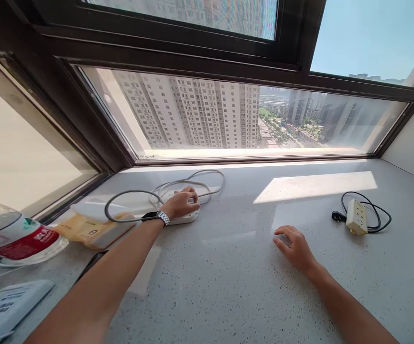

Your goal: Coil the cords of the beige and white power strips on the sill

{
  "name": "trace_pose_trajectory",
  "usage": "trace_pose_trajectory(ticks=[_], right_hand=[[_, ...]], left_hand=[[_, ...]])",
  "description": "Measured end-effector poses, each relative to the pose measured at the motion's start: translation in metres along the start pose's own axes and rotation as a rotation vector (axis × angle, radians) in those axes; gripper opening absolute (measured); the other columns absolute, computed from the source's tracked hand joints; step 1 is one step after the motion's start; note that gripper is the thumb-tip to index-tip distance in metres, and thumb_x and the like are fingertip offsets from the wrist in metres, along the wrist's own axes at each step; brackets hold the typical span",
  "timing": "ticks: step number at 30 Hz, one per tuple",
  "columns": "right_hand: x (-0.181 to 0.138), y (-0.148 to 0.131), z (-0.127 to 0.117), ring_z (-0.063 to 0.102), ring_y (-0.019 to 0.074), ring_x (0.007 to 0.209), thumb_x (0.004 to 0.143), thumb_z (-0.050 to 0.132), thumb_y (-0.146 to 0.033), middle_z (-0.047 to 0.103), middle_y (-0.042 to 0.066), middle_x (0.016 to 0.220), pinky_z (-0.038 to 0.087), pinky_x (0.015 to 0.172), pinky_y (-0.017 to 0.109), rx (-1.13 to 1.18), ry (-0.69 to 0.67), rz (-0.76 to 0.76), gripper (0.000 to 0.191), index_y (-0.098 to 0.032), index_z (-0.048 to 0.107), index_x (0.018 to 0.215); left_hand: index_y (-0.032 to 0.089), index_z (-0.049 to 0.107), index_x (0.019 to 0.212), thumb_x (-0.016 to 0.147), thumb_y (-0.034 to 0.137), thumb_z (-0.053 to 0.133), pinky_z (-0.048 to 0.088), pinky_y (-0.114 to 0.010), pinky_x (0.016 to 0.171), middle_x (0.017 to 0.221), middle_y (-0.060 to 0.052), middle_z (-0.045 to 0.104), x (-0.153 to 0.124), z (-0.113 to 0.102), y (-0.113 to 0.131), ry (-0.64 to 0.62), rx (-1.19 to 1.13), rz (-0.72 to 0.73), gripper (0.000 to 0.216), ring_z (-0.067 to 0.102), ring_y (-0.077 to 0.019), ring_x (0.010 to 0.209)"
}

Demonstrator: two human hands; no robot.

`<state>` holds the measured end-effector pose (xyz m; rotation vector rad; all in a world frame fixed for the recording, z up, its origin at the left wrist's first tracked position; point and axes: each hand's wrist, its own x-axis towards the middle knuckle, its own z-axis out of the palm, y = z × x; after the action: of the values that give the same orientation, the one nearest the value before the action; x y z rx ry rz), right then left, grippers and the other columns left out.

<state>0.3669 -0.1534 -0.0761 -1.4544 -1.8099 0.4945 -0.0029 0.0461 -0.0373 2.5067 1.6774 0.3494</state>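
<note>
My left hand (181,203), with a watch (158,217) on its wrist, is curled over a white power strip (187,219) at the left of the stone counter. The palm hides much of the strip, and its fingertips are partly hidden. A grey cable (212,191) lies in loops behind and around this hand, and one stretch of it meets the fingers. Out over the middle right of the counter, my right hand (295,246) holds nothing. Its fingers are bent loosely, with the thumb apart. Farther right lies a cream power strip (356,217) with a black cord and plug (338,216).
Left of my forearm are a yellow tissue pack (88,229), a large clear bottle with a red label (24,239) and a white package with blue print (9,306). A dark-framed window (207,155) borders the counter's back. A white wall (413,129) closes the right side.
</note>
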Motion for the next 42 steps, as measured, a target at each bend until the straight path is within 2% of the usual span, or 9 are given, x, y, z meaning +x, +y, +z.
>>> trace_pose_trajectory(ticks=[5,9,13,16,19,22,27,35,42], right_hand=[[0.0,-0.001,0.002,0.062,0.0243,0.097,0.088,0.051,-0.038,0.067,0.011,0.102,0.053,0.082,0.039,-0.012,-0.009,0.003,0.024,-0.02,0.065,0.096],[0.0,-0.001,0.004,0.062,0.0251,0.097,0.089,0.05,-0.038,0.066,0.012,0.103,0.054,0.081,0.041,-0.023,0.029,-0.002,0.026,-0.019,0.063,0.1],[0.001,-0.006,0.008,0.053,0.0294,0.116,0.089,0.049,-0.043,0.053,0.017,0.128,0.051,0.088,0.048,-0.123,0.297,-0.105,0.048,-0.02,0.043,0.131],[0.001,-0.019,0.012,0.036,0.0331,0.132,0.085,0.056,-0.046,0.04,0.019,0.139,0.038,0.101,0.055,-0.235,0.436,-0.27,0.066,-0.02,0.03,0.14],[-0.002,-0.035,0.02,0.037,0.0332,0.131,0.082,0.059,-0.049,0.049,0.018,0.133,0.031,0.106,0.055,-0.247,0.293,-0.413,0.059,-0.02,0.043,0.132],[-0.005,-0.041,0.03,0.059,0.0221,0.097,0.092,0.042,-0.042,0.066,0.008,0.09,0.043,0.093,0.041,-0.075,-0.043,-0.568,0.027,-0.022,0.061,0.089],[0.0,-0.027,0.031,0.031,0.0099,0.044,0.096,0.026,-0.05,0.033,-0.004,0.048,0.03,0.045,0.025,0.263,0.013,-0.286,0.051,-0.021,0.033,0.054],[0.007,-0.012,0.017,0.024,0.0091,0.043,0.092,0.032,-0.059,0.028,-0.004,0.048,0.022,0.043,0.026,0.432,0.329,-0.056,0.053,-0.023,0.027,0.053],[-0.003,-0.021,0.021,0.025,0.01,0.044,0.093,0.029,-0.057,0.027,-0.004,0.048,0.023,0.044,0.027,0.381,0.461,-0.136,0.053,-0.023,0.026,0.053]], left_hand=[[0.018,0.061,0.097,0.073,0.045,0.057,0.045,-0.036,0.078,0.098,-0.011,0.062,-0.001,0.001,-0.006,0.246,0.004,-0.001,0.036,0.059,-0.0255,0.089],[0.013,0.064,0.098,0.091,0.031,0.033,0.043,-0.042,0.08,0.084,-0.012,0.06,0.0,-0.015,0.01,0.466,0.023,-0.036,0.037,0.056,-0.0261,0.085],[0.019,0.066,0.106,0.093,0.031,0.037,0.042,-0.043,0.085,0.09,-0.01,0.06,-0.019,-0.029,0.062,0.533,0.058,0.106,0.034,0.053,-0.0258,0.094],[0.026,0.066,0.102,0.092,0.023,0.044,0.039,-0.043,0.096,0.087,-0.006,0.061,-0.055,-0.022,0.123,0.516,0.11,0.425,0.025,0.055,-0.021,0.095],[0.025,0.064,0.101,0.089,0.014,0.047,0.032,-0.043,0.107,0.08,-0.001,0.061,-0.094,-0.007,0.177,0.581,0.136,0.834,0.023,0.057,-0.0167,0.094],[0.025,0.062,0.101,0.086,0.01,0.049,0.025,-0.04,0.115,0.09,-0.001,0.065,-0.114,0.001,0.2,0.577,0.074,0.992,0.024,0.055,-0.0155,0.108],[0.021,0.045,0.135,0.089,0.029,0.051,0.022,-0.053,0.114,0.136,-0.015,0.049,-0.109,0.014,0.164,0.574,0.108,0.667,0.047,0.041,-0.0275,0.13],[0.022,0.04,0.142,0.089,0.054,0.039,0.013,-0.072,0.103,0.151,-0.018,0.029,-0.087,0.045,0.061,0.17,0.153,-0.071,0.062,0.023,-0.0416,0.138],[0.024,0.058,0.115,0.084,0.049,0.045,0.015,-0.069,0.105,0.145,-0.017,0.038,-0.047,0.017,0.016,0.132,0.066,-0.171,0.042,0.033,-0.0378,0.132]])
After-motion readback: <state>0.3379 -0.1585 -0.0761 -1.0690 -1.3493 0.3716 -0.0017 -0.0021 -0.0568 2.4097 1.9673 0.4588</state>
